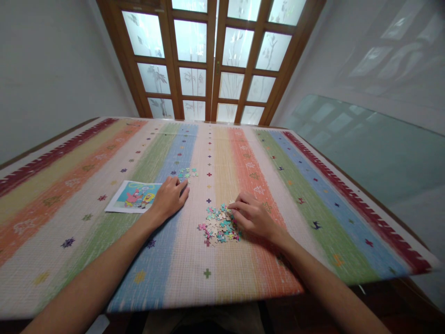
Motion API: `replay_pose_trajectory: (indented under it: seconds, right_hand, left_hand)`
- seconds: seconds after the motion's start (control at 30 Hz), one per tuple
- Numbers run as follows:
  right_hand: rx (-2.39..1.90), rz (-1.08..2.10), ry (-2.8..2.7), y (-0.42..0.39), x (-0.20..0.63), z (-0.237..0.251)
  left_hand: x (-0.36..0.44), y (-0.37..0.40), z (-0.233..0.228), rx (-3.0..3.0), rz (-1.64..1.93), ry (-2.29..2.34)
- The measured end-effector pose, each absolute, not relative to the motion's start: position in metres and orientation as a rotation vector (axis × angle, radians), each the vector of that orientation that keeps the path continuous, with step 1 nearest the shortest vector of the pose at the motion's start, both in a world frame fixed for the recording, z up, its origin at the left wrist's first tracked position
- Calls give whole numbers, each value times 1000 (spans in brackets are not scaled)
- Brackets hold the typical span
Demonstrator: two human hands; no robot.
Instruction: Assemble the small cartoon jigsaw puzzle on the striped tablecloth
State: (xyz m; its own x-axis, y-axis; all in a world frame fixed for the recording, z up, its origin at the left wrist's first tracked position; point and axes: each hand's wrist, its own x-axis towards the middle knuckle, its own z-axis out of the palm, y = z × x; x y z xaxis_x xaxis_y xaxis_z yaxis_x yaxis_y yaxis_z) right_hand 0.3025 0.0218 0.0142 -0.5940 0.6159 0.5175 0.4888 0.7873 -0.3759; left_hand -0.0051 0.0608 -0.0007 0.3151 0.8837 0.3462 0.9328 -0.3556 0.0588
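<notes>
A heap of small jigsaw puzzle pieces [219, 227], some teal, yellow and pink, others with pale sides up, lies on the striped cloth. My right hand [253, 215] is at the heap's right edge, thumb and fingertips pinched on a pale puzzle piece [229, 209]. Farther off, a smaller teal group of puzzle pieces [187, 173] is spread out flat. My left hand [170, 197] rests just in front of that group with its fingers curled together; what they hold, if anything, is hidden. Partly under this hand lies a picture card [134, 197] with cartoon figures.
The striped tablecloth [225, 273] covers a large table, its front edge close to me. Wooden doors [212, 60] with frosted panes stand beyond the far edge. A pale glass panel [365, 144] leans along the right wall.
</notes>
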Motion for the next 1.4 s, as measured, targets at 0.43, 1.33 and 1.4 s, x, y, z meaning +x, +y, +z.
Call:
replay_pose_trajectory:
  seconds: [0.43,1.33,1.4]
  right_hand:
    - [-813,292,-2388,20,301,15]
    - [-694,344,-2506,14,294,12]
    - [-710,351,-2501,14,295,13]
  left_hand:
    - [7,44,13,-2880,-915,-1447]
    - [35,22,14,-3297,-1078,-1216]
    - [34,23,15,-3230,-1170,-1231]
